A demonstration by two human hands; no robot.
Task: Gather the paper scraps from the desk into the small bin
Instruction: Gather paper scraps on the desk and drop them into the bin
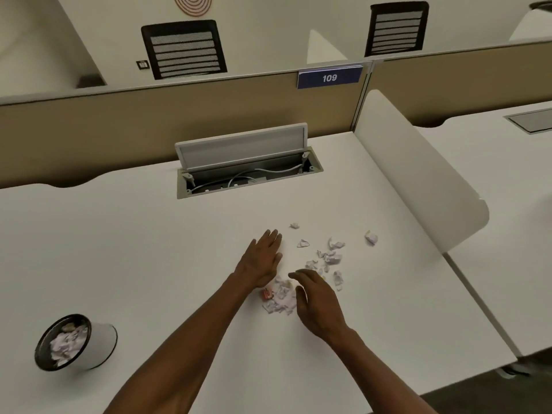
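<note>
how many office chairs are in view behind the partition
2. One black mesh-backed chair at upper left, another chair at upper right, both beyond the partition. Others may be hidden.

scraps (327, 258): white, one pink | bin (100, 343): white, black rim | desk (134, 249): white

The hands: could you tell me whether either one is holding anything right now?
Neither. The left hand lies flat and open, the right hand is cupped beside the scrap pile, gripping nothing.
</note>
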